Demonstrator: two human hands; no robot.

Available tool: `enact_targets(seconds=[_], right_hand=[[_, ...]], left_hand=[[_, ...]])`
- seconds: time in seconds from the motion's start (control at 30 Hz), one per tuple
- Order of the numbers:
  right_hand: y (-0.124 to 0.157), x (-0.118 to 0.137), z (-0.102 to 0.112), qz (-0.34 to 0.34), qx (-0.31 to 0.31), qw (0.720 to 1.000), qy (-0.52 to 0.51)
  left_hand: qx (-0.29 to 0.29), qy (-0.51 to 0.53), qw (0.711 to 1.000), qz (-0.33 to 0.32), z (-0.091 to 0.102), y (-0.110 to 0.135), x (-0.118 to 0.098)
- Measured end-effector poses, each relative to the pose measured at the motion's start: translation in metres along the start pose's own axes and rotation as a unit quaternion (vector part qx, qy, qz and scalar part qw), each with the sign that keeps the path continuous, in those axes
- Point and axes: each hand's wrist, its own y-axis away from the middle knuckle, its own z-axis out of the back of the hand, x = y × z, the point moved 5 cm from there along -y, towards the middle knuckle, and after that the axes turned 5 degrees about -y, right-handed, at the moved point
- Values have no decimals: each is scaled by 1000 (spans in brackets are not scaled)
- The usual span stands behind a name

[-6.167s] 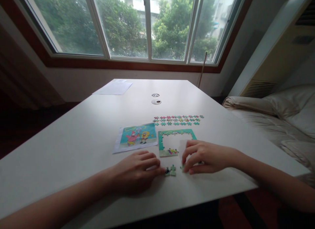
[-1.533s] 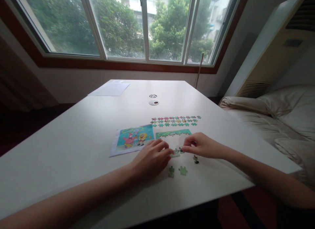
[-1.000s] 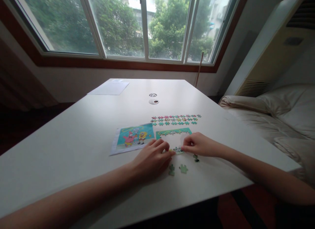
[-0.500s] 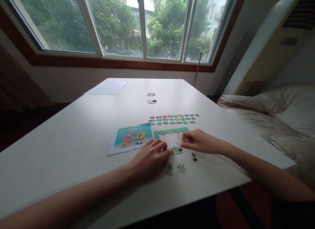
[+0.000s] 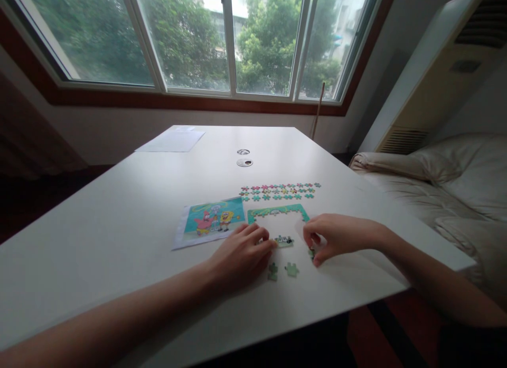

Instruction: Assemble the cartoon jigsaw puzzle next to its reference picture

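Observation:
A partly built jigsaw frame [image 5: 277,214] lies on the white table [image 5: 119,252], its bottom row [image 5: 284,241] partly joined. My left hand [image 5: 241,256] rests curled on the table, fingertips at the frame's lower left edge. My right hand [image 5: 336,236] has its fingers pinched on a small dark puzzle piece [image 5: 311,252] just right of the frame. Two loose green pieces [image 5: 292,269] lie near the front between my hands. A cartoon reference picture [image 5: 209,224] lies left of the frame.
Several loose puzzle pieces [image 5: 277,191] are lined up in rows behind the frame. A sheet of paper [image 5: 170,141] lies at the far left, two round cable holes [image 5: 244,162] mid-table. A cushioned sofa [image 5: 435,183] stands right of the table edge.
My right hand has moved from the frame's bottom row to the right and down onto the small dark piece. My left hand has stayed in place.

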Motion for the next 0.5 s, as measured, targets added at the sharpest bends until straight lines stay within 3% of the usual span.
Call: enact_targets(seconds=[0.5], right_hand=[[-4, 5, -1, 31, 25, 997, -59]], left_hand=[[9, -2, 1000, -1, -2, 0, 1]])
